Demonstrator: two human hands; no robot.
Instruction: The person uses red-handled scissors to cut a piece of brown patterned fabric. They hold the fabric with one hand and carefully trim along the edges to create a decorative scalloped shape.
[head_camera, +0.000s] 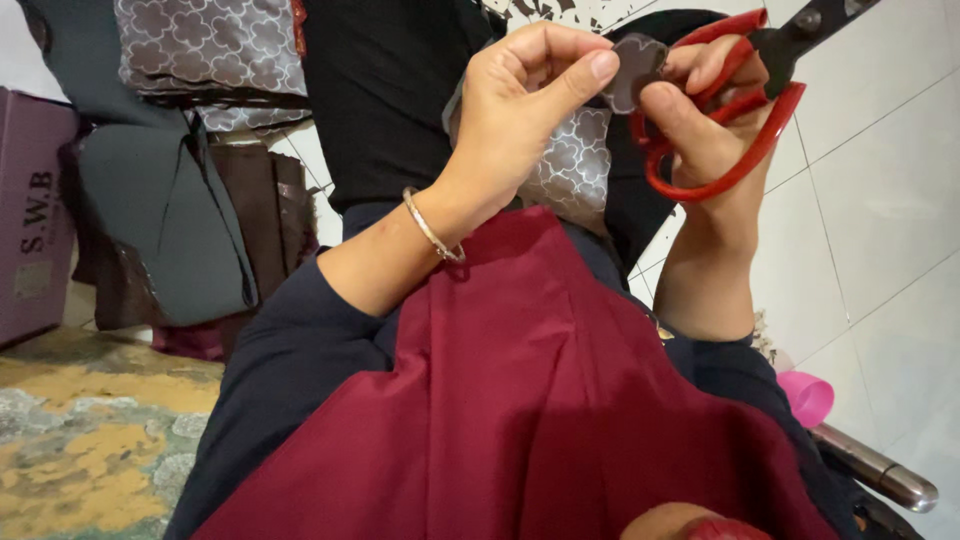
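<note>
Fingertips (600, 68) of the left hand (525, 110) pinch the near edge of a small grey fabric cut-out (635, 68), thumb pressed against curled forefinger, the remaining fingers folded into the palm. On the opposite side, the thumb and forefinger of the right hand (715, 120) close on the same cut-out, so both hands hold it between them, raised above the lap.

The right hand also carries a pair of red-handled scissors (745, 125): its fingers pass through the handle loops, and the dark blades point up and away toward the upper right. Whether the blades are open or shut cannot be told, as they run off the frame edge.

A metal bangle (432, 232) sits on the left wrist. Just behind the hands lies grey patterned fabric (575, 165) on black cloth (390, 90). Dark red cloth (520, 400) covers the lap below. To the left stand stacked fabric pieces (170, 200) and a purple box (35, 210); white floor tiles (880, 200) lie to the right.
</note>
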